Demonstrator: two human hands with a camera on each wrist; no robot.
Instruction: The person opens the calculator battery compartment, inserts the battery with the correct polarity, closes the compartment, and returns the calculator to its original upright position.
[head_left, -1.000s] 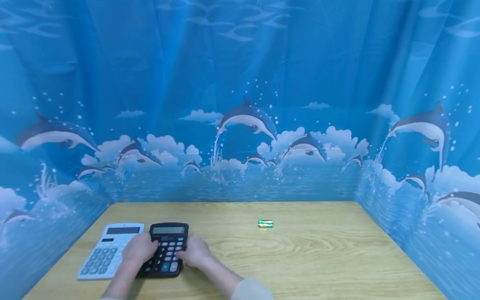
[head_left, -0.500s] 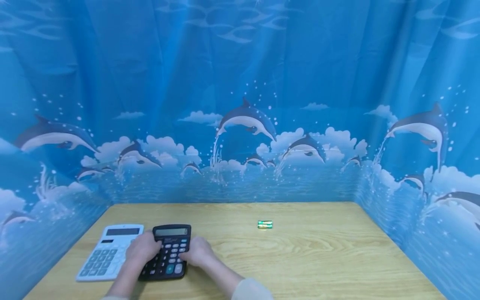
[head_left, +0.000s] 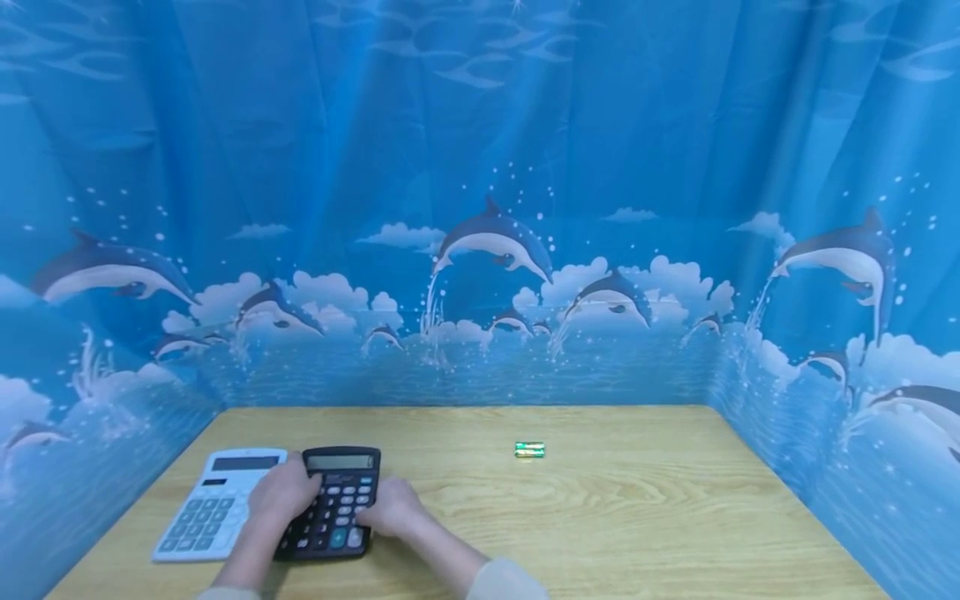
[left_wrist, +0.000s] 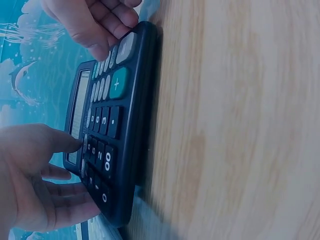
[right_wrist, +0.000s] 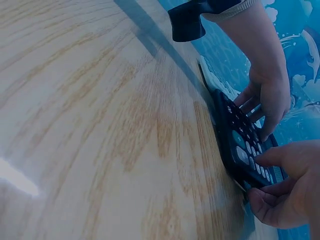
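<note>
A black desk calculator point(head_left: 341, 500) is gripped by its two long sides, display at the far end. My left hand point(head_left: 283, 493) holds its left side, thumb over the keys. On the opposite side my right hand point(head_left: 393, 507) pinches the edge, thumb on top and curled fingers point(right_wrist: 267, 205) at the side and underneath. The left wrist view shows the calculator point(left_wrist: 115, 125) tilted, its near edge close over the wood. A white calculator point(head_left: 202, 508) lies just left of it, partly covered by my left hand and forearm.
Two green-and-gold batteries point(head_left: 529, 450) lie side by side toward the back of the wooden table point(head_left: 637, 508), right of the hands. A blue curtain point(head_left: 465, 358) printed with dolphins encloses the back and both sides.
The black calculator and both hands shifted slightly right, then back a touch to the left. The grip looks the same; the white calculator and batteries have stayed put.
</note>
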